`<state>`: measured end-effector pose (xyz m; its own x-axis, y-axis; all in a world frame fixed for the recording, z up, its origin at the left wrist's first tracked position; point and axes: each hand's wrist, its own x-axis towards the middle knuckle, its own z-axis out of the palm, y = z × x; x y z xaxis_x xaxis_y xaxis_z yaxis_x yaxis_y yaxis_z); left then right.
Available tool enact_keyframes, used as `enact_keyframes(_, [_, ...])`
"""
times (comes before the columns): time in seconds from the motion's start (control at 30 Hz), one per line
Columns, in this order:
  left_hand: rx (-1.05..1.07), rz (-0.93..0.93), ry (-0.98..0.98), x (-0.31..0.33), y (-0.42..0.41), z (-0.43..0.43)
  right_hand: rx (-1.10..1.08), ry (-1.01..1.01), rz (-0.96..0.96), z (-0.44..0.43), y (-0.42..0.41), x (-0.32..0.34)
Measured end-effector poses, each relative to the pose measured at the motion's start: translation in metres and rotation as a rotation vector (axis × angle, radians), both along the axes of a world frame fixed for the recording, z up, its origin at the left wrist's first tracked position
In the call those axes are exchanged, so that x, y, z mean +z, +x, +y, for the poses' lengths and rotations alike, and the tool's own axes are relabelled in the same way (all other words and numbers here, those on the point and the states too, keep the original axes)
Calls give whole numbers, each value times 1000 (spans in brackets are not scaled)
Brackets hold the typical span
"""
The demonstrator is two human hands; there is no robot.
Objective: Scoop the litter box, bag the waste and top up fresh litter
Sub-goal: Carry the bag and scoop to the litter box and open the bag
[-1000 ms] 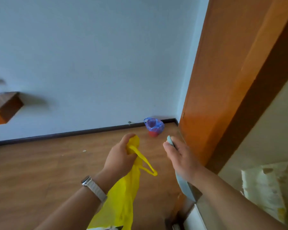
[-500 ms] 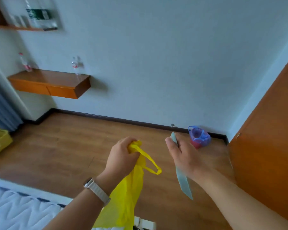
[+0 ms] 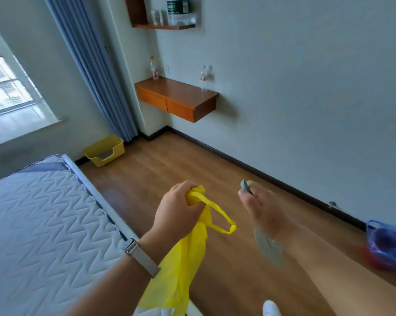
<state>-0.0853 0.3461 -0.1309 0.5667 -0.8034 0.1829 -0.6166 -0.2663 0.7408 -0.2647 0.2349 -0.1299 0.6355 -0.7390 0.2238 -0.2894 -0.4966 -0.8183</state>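
Note:
My left hand (image 3: 177, 213) grips the bunched top of a yellow plastic bag (image 3: 181, 265), which hangs down below my fist with one handle loop sticking out to the right. My right hand (image 3: 264, 208) holds a pale grey-green scoop (image 3: 268, 247) by its handle; the handle tip shows above my fingers and the blade points down under my wrist. A yellow litter box (image 3: 104, 150) with grey litter inside stands on the floor far off, by the curtain in the corner.
A quilted mattress (image 3: 39, 224) fills the lower left. A small red bin lined with a blue bag (image 3: 386, 245) stands at the right by the wall. A wooden wall desk (image 3: 176, 99) with bottles hangs above the floor. Wooden floor (image 3: 169, 165) stretches between me and the litter box.
The view has swung left, away from the door: the bed, window, curtain and litter box have come into sight, and the blue-lined bin has slid to the right edge. Both hands keep their hold.

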Motion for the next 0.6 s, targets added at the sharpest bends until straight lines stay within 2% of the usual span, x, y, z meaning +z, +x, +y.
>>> enact_keyframes(0.27, [220,62,77,-1,-29,-132,216,33,71,-164,2,-19])
enact_keyframes(0.43, [267,76,89,5,-47,-206,253,16,95,-251,-11,-12])
enact_keyframes(0.6, [283,38,86,13,-51,-248,263,6,67,-300,-21,-5])
